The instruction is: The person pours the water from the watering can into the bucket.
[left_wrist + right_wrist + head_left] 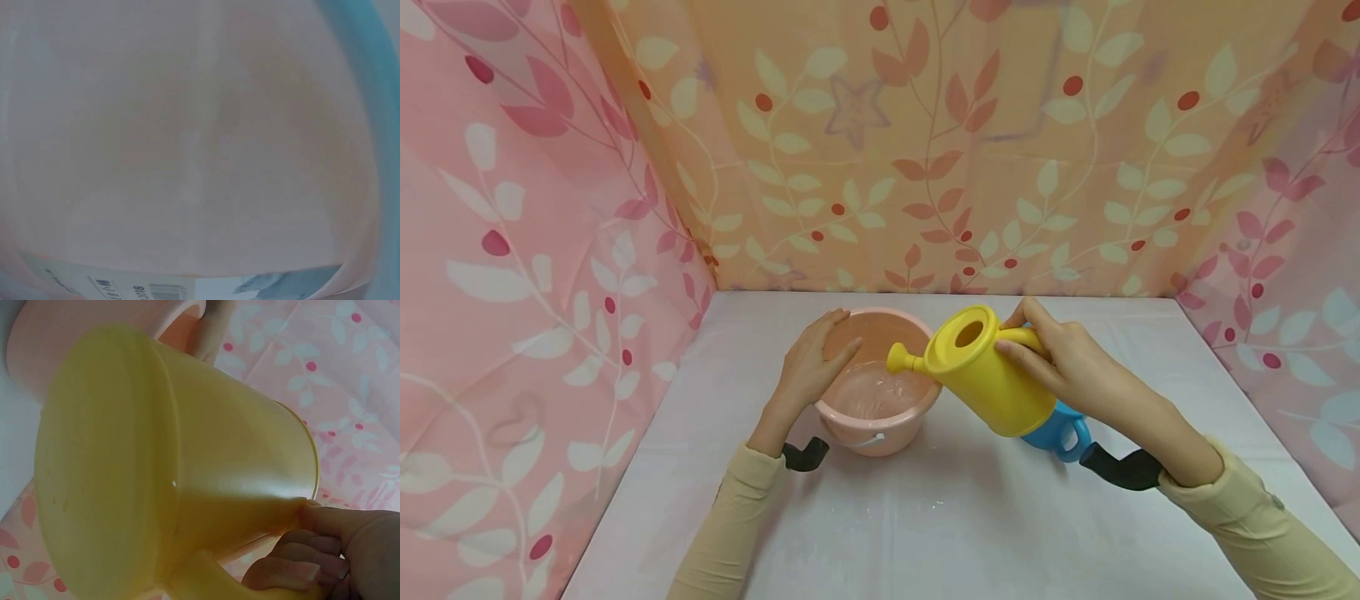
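Yellow can (988, 375) is in the air, tilted to the left, near the middle of the table (925, 533) and a bit toward its far edge. Its spout (904, 360) reaches over the right rim of the pink bucket (880, 404). The right hand (1063, 358) holds the can, with the fingers curled round the handle at the upper right side; in the right wrist view the fingertips (312, 550) press against the yellow wall (187, 481), and the bottom of the can faces the camera.

The bucket stands on the table, just left of the can, and some water is in it. The left hand (816, 358) rests on its left rim, with straight fingers laid over the edge and pointing inside. The left wrist view shows only a blurred pink surface (187, 144) very close, with a label (156, 289) at the lower edge.

A blue cup (1060, 429) stands behind and under the can, partly hidden by it and by the right wrist. Patterned curtains (925, 142) close the table on 3 sides.
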The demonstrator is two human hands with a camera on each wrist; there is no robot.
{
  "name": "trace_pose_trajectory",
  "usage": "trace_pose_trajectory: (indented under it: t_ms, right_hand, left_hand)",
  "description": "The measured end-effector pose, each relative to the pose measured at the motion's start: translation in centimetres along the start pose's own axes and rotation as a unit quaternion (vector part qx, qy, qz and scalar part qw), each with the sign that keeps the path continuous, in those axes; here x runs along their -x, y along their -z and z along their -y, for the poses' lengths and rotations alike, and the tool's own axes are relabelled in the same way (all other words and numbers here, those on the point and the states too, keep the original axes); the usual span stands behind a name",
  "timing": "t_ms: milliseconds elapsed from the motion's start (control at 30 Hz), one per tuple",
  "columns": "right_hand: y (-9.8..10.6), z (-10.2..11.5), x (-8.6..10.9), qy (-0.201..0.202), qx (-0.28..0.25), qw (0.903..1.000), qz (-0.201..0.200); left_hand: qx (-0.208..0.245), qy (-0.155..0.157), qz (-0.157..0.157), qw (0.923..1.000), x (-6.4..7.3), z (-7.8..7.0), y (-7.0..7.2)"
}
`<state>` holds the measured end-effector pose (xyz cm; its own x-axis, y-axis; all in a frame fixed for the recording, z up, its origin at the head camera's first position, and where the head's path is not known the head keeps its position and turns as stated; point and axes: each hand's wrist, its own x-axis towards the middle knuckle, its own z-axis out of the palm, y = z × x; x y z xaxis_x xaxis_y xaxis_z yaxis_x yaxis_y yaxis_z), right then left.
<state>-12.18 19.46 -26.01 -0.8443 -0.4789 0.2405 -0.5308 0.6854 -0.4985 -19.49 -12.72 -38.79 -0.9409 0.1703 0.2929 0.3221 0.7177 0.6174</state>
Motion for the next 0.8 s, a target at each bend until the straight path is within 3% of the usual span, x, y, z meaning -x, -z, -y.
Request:
trace_pose_trajectory:
  t_ms: [800]
  right_hand:
    - [0.05,0.06,-0.19,0.004,-0.003,1.0,0.005]
  left_hand:
    - [0.0,-0.007,-0.009,0.9999,-0.02,-0.1,0.04]
